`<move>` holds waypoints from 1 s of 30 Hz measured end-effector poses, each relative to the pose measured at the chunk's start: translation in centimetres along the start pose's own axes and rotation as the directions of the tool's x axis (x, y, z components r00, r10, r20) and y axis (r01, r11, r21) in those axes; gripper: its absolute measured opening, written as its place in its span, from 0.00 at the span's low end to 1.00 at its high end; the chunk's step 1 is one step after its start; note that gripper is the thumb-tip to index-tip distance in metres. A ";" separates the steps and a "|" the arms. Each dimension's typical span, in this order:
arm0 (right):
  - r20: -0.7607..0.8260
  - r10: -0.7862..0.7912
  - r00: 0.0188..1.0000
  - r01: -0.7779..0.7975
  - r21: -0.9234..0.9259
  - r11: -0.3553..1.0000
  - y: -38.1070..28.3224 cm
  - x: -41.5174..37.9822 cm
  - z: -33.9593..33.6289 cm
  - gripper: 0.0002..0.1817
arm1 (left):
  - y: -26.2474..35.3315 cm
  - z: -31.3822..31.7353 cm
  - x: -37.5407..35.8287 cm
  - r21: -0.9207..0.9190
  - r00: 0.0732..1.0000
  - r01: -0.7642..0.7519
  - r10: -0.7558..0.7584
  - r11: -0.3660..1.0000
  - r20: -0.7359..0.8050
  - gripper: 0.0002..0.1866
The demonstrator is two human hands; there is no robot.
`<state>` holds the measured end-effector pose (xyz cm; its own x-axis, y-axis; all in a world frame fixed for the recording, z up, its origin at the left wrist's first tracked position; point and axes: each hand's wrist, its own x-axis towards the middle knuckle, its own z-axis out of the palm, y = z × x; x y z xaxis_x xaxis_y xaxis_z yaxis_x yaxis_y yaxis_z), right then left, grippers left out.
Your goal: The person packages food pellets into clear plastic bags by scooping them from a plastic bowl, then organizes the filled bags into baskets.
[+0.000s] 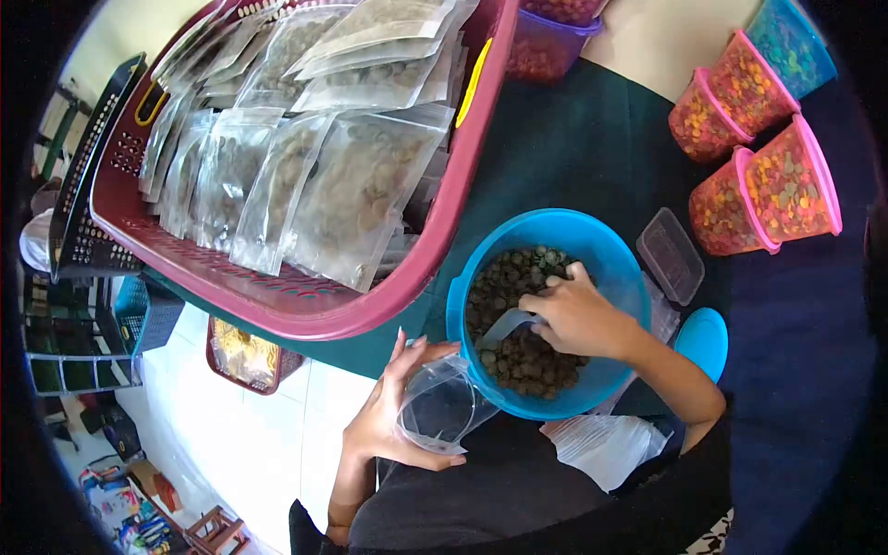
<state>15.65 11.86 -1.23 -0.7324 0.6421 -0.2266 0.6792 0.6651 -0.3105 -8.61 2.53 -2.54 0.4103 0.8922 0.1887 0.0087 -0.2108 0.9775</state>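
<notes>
A round blue tub [618, 264] holds many small dark brown-green pieces [536, 370]. Inside it, my right hand [585, 316] is closed around a pale translucent scoop [504, 327], whose end dips into the pieces. Just left of the tub, my left hand [381, 414] has its fingers and thumb around a clear plastic pouch [438, 407] with its round mouth held wide. No contents show in the pouch. A stack of flat clear pouches [610, 446] lies by my lap, below the tub.
A large maroon basket [356, 319] of filled pouches [356, 185] stands at upper left. Pink-rimmed tubs [791, 180] of colourful pieces stand at right, near a clear lid [671, 257] and a blue lid [703, 342]. A smaller basket [250, 356] sits on the floor.
</notes>
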 end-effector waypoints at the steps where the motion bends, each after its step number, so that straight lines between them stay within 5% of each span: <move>1: 0.004 0.000 1.000 0.000 0.040 0.999 0.5 -0.1 0.0 0.11 | 0.0 0.0 0.1 0.004 1.000 0.008 -0.008 1.000 -0.004 0.61; 2: 0.003 -0.005 1.000 0.005 0.047 0.999 0.8 -0.1 -0.3 0.11 | 0.0 0.0 0.2 0.016 1.000 -0.002 0.002 1.000 0.004 0.61; 4: 0.301 0.023 0.953 -0.070 0.147 0.987 1.1 -0.4 -1.2 0.10 | 0.0 0.0 0.1 0.039 1.000 -0.011 0.010 0.999 0.018 0.61; 12: 0.266 0.071 0.961 -0.131 0.216 0.968 2.1 -2.3 -1.5 0.11 | 2.4 -0.4 0.6 -0.020 0.984 -0.127 0.129 0.992 0.123 0.65; 14: 0.366 0.172 0.914 -0.296 0.316 0.901 2.3 -2.8 -1.9 0.16 | 3.1 -0.3 0.8 -0.028 0.994 -0.105 0.106 0.994 0.016 0.68; 19: 0.118 0.175 0.977 -0.210 0.630 0.748 1.9 -4.0 -2.3 0.16 | 5.0 -0.6 2.4 0.166 0.994 -0.067 0.051 0.984 0.098 0.63; 22: 0.066 0.283 0.957 -0.262 0.617 0.742 1.4 -4.6 -3.0 0.17 | 5.3 -0.6 3.2 0.351 0.993 -0.072 0.033 0.934 0.116 0.62; 30: -0.059 0.468 0.882 -0.369 0.533 0.762 -1.2 -7.7 -7.2 0.19 | 3.7 -0.6 4.8 0.402 0.979 -0.129 0.052 0.907 0.198 0.62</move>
<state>20.80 8.88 7.49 -0.3247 0.9001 -0.2906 0.7615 0.0665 -0.6448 -7.16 6.27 2.01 0.5823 0.7836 0.2167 0.3213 -0.4667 0.8240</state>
